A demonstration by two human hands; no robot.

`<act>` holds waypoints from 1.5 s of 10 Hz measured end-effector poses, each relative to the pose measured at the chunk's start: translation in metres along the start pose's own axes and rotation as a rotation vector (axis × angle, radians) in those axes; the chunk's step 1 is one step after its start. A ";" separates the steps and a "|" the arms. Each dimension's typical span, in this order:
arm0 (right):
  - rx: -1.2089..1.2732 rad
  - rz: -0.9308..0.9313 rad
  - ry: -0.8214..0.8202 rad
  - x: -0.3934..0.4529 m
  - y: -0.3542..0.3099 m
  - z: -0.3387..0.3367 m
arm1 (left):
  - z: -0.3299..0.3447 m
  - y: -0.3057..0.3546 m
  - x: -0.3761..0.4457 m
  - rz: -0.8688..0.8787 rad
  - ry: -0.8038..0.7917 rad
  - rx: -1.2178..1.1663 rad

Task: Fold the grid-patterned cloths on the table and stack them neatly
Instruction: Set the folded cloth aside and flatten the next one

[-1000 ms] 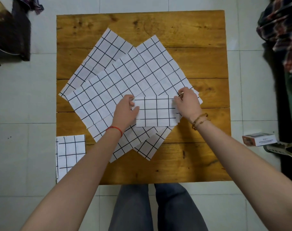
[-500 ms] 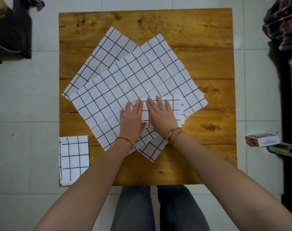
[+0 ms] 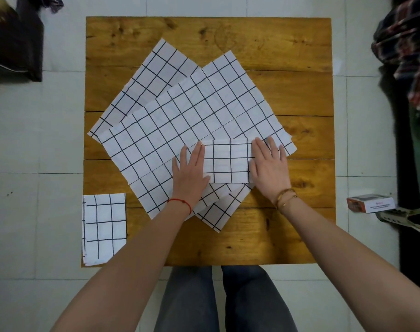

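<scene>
While both hands lay flat with fingers straight, a small folded cloth [image 3: 229, 160] sat between them near the middle of the wooden worktop [image 3: 264, 41]. The left hand [image 3: 189, 171] pressed palm-down on the folded piece's left edge, its fingers reaching over the spread cloths beside it; a red string circled that wrist. The right hand [image 3: 269, 164] pressed palm-down on the folded piece's right edge, fingers splayed and pointing away from the person, with thin gold bracelets at the wrist. Neither hand gripped anything; each only rested its open palm on fabric.

The folded cloth, white with black grid lines, lay square to the worktop's edges on top of a large unfolded grid cloth [image 3: 192, 123] that was turned at an angle. Beneath that one, another unfolded grid cloth [image 3: 154, 75] showed toward the far left, and a further corner of grid cloth [image 3: 218, 212] stuck out toward the person below the hands. How many cloths made up the spread pile could not be told.

At the near left corner of the worktop lay a folded grid cloth stack [image 3: 105, 227], well apart from the hands, its left edge overhanging slightly.

On the tiled floor to the right sat a small box [image 3: 370, 203]. Dark trousers [image 3: 223, 300] showed under the near edge.
</scene>
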State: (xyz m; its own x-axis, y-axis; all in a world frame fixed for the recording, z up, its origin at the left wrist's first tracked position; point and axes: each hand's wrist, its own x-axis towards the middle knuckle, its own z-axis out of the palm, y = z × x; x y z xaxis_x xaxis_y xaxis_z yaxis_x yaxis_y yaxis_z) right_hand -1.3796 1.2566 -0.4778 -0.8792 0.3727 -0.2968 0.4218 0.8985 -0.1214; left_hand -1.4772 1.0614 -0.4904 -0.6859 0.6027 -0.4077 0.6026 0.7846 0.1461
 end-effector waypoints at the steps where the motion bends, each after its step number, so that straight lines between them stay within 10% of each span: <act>1: -0.030 -0.143 -0.003 -0.014 -0.021 0.000 | 0.003 0.000 -0.016 0.066 0.058 0.037; 5: -0.190 -0.390 -0.237 -0.058 -0.064 0.037 | 0.029 0.011 -0.071 0.006 -0.043 0.040; 10: 0.021 -0.137 0.094 -0.064 0.025 0.006 | 0.020 0.022 -0.071 -0.056 0.062 -0.044; 12: 0.138 -0.074 0.187 0.010 0.005 -0.019 | -0.004 0.050 -0.058 -0.436 0.205 -0.718; 15: 0.059 -0.162 -0.024 0.073 -0.022 -0.012 | 0.000 0.047 -0.019 -0.763 0.121 -0.792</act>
State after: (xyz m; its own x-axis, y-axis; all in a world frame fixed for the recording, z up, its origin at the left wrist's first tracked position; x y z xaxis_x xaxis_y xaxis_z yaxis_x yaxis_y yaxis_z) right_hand -1.4558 1.2674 -0.4853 -0.9315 0.2178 -0.2913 0.2878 0.9310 -0.2244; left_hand -1.4357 1.0870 -0.4762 -0.8277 -0.1029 -0.5517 -0.3974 0.8016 0.4467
